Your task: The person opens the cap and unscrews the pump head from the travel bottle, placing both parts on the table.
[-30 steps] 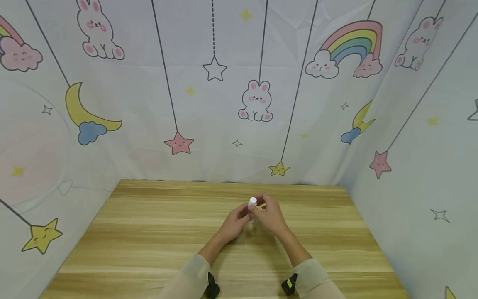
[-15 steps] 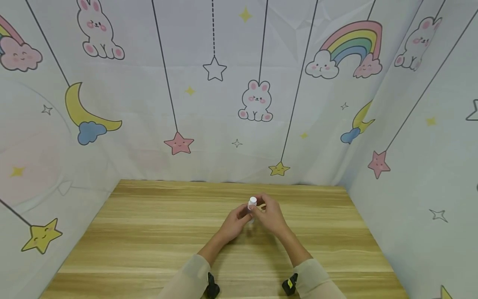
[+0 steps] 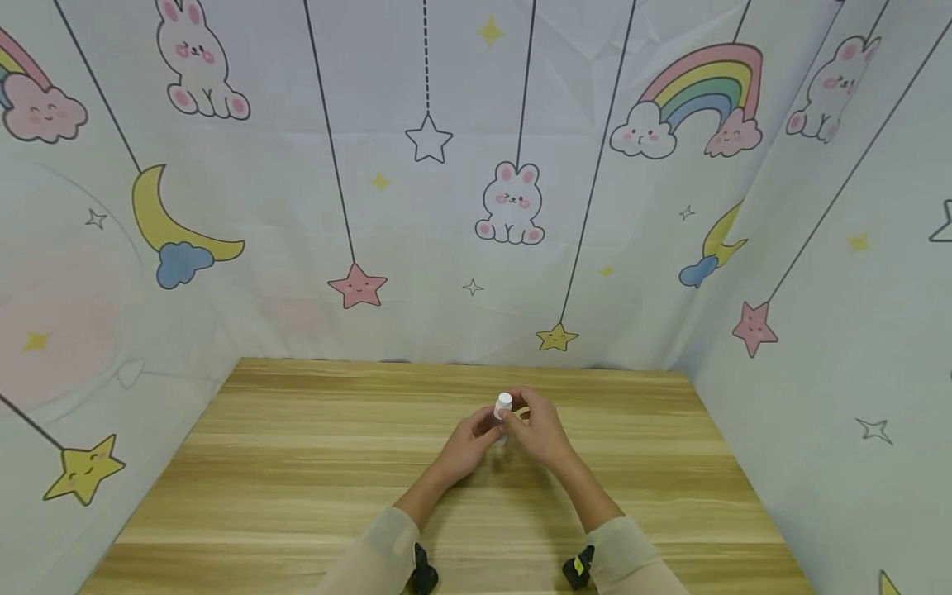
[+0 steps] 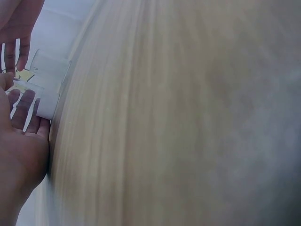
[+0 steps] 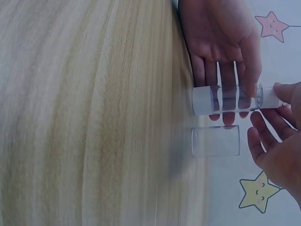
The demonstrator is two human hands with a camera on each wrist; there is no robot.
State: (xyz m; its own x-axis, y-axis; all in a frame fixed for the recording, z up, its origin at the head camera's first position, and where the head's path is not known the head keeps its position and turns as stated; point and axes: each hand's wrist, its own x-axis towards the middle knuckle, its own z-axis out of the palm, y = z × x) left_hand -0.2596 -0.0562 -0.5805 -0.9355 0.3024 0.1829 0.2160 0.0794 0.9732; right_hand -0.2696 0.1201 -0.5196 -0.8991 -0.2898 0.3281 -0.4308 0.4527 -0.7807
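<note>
A small clear bottle [image 5: 228,98] with a white base stands upright on the table. Its white top [image 3: 505,400] shows between both hands in the head view. My left hand [image 3: 468,447] holds the clear body, thumb on one side and fingers round the other. With thumb and fingertips, my right hand [image 3: 540,427] pinches the white top, its other fingers spread. Beside the bottle, an open-looking clear cylinder [image 5: 216,141] stands on the table, touched by neither hand; the left wrist view also shows this clear cylinder [image 4: 47,66].
The wood-grain table [image 3: 297,463] meets a white printed curtain [image 3: 431,322] at its back edge. Another stretch of curtain [image 3: 818,413] runs along the right side. Black wrist cameras [image 3: 424,570] sit at the cuffs.
</note>
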